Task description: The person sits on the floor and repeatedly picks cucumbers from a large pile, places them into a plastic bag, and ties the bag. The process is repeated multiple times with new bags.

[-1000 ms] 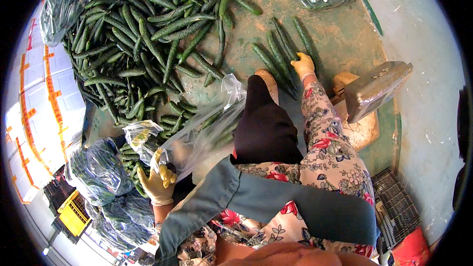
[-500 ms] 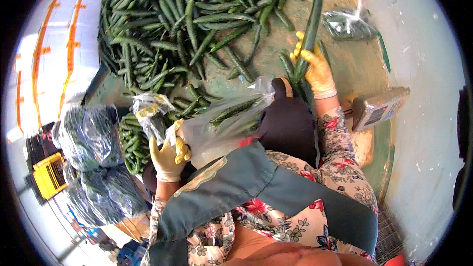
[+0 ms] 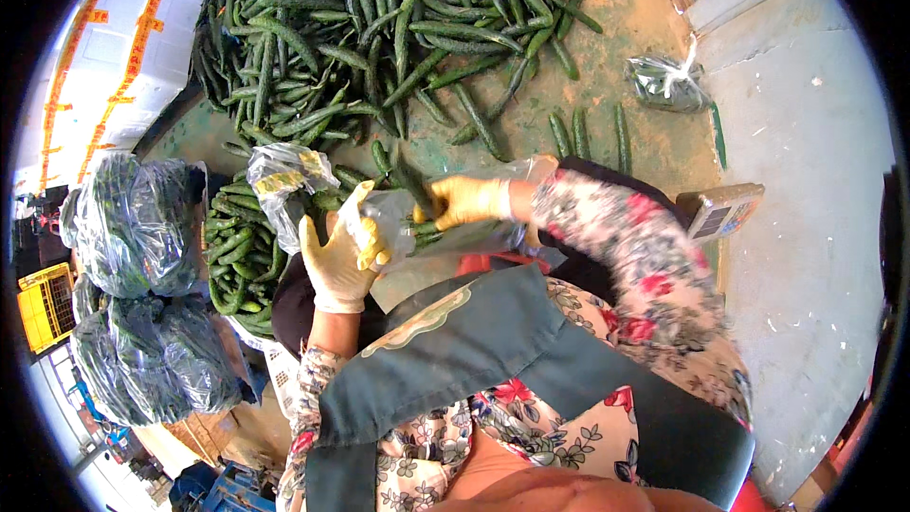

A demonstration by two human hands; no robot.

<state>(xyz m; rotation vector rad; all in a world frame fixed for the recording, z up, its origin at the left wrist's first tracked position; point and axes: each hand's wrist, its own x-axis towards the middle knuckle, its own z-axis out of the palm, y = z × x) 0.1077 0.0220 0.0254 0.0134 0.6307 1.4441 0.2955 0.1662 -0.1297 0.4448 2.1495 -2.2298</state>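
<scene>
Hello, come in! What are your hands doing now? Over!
Left hand grips clear bag open. Right hand pushes cucumbers into it. Nothing blocking; cucumber pile lies ahead.

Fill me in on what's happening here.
A person in yellow gloves is bagging cucumbers. The left hand holds a clear plastic bag open, while the right hand pushes a cucumber into it. A big cucumber pile lies ahead on the floor, with filled bags at left.

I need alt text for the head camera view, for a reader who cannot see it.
A gloved right hand pushes a cucumber into a clear plastic bag that the gloved left hand holds open. A big cucumber pile lies on the floor ahead, filled bags at left.
</scene>
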